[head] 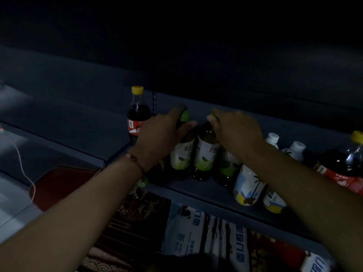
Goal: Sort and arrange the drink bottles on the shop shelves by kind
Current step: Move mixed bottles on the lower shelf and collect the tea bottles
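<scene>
Both hands point(157, 134) point(235, 132) grip green-capped bottles point(205, 152).

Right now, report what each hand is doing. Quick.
Left hand: closed around the neck of a green-capped tea bottle on the shelf.
Right hand: fingers pinching the cap of the neighbouring green tea bottle.
</scene>
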A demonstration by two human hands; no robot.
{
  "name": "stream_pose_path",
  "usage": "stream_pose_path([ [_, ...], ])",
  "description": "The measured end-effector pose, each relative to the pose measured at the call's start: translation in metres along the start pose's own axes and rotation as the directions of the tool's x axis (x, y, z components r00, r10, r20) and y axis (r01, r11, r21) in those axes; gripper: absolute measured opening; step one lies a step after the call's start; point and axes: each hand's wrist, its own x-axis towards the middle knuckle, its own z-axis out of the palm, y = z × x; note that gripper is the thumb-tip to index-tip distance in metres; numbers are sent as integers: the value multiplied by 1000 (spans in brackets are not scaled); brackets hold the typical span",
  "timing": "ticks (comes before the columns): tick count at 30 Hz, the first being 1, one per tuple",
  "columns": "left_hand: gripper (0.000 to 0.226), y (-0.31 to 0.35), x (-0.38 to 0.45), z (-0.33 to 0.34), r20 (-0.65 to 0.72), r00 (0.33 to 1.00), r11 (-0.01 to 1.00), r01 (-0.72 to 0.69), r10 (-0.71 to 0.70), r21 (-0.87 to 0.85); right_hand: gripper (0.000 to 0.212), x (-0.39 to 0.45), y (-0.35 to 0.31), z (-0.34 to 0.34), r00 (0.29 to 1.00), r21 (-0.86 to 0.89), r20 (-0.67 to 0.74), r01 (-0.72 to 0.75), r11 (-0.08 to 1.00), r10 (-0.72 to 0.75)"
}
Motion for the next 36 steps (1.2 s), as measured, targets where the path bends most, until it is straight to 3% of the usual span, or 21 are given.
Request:
stream_pose_path([
  [5,62,-7,26,27,-18,999,994,-39,41,103,40,9,-2,6,999,9,50,-12,1000,11],
  [10,74,-13,2,21,34,996,997,-80,80,-12,60,5,-15,2,991,-47,120,-54,997,60],
  [13,81,-31,-50,7,50,981,982,-184,186,-43,66,5,-27,2,996,-54,80,50,997,-46],
  [19,103,-105,-165,11,335,942,998,-51,37,33,71,13,-34,21,964,53,173,197,979,-203],
  [23,74,-104,-154,19,208,976,997,-67,60,26,69,8,-30,22,978,105,102,169,980,-180],
  [28,43,-98,-137,19,151,957,967,-254,248,23,64,10,-30,20,978,170,112,153,973,-174],
  [33,43,-75,-101,-19,-73,952,942,-278,296,188,64,11,-28,19,980,204,118,137,969,-163],
  [36,43,-62,-68,-37,-119,952,939,-250,283,236,62,11,-26,18,978,224,120,138,965,-168],
])
